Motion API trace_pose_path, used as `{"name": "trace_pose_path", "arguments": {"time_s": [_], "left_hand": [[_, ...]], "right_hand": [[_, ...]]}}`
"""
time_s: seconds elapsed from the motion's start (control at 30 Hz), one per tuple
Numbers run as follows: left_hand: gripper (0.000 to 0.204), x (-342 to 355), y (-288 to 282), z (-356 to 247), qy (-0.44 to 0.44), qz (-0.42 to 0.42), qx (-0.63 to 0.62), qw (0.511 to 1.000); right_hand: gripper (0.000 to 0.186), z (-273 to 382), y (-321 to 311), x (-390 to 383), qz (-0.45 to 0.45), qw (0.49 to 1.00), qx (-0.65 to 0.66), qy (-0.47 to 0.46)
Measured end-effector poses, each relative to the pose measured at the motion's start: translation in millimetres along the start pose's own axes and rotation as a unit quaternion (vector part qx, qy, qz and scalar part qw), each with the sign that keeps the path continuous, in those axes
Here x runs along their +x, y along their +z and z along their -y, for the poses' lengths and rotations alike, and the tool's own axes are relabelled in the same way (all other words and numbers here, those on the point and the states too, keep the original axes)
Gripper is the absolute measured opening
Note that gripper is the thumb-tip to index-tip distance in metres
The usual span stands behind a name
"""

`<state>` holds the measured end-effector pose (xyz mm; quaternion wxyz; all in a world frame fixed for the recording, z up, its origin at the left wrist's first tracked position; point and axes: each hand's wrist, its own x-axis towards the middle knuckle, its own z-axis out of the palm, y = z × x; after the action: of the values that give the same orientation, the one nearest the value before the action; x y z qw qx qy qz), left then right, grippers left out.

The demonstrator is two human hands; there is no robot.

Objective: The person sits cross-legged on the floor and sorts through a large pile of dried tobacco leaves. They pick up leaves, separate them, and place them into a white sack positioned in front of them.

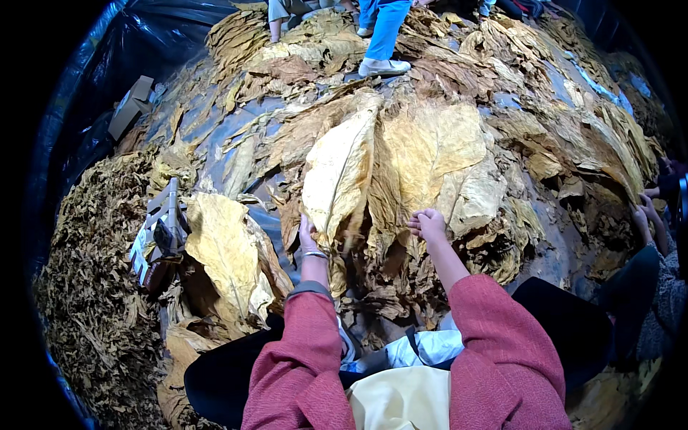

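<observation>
A large pale-yellow dried tobacco leaf (337,172) stands upright in front of me, its lower end in my left hand (309,240). The fingers are partly hidden behind that leaf's edge. To its right my right hand (428,225) is closed, fingers curled, in front of a pile of broad tan tobacco leaves (459,143). Whatever those fingers hold, if anything, is too small to make out. Darker, crumpled leaves (387,287) lie below and between my hands.
At my left, more yellow leaves (226,251) lean beside a crate-like object (161,229), near a heap of dark shredded leaf (93,287). A person in blue trousers (387,32) stands ahead on the leaf-strewn sheet. Another person's hands (647,215) touch leaves at far right.
</observation>
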<state>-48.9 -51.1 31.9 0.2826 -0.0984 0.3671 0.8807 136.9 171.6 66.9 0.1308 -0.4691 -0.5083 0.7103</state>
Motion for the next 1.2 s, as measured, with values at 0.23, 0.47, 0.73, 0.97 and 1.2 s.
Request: {"name": "trace_pose_path", "arguments": {"time_s": [0.23,0.47,0.73,0.97,1.2], "left_hand": [[0.040,-12.7,36.8,-7.1,0.047,-0.040,0.334,0.941],[0.019,-26.9,89.5,-38.6,0.215,-0.041,0.335,0.917],[0.008,-41.7,148.2,-56.5,0.500,-0.040,0.554,0.664],[0.034,-52.0,143.3,8.8,0.348,0.034,0.808,0.475],[0.057,-35.7,91.2,60.0,0.173,0.098,0.656,0.728]], "right_hand": [[0.032,9.6,40.8,-13.5,0.003,0.994,-0.052,-0.099],[0.030,-16.5,42.6,0.9,-0.018,0.998,-0.049,-0.044],[0.034,-20.6,26.8,10.7,0.029,0.997,-0.033,-0.067],[0.033,-15.1,38.2,3.4,-0.066,0.986,-0.025,-0.149],[0.025,17.4,80.0,-38.1,0.007,0.967,-0.080,-0.240]]}}
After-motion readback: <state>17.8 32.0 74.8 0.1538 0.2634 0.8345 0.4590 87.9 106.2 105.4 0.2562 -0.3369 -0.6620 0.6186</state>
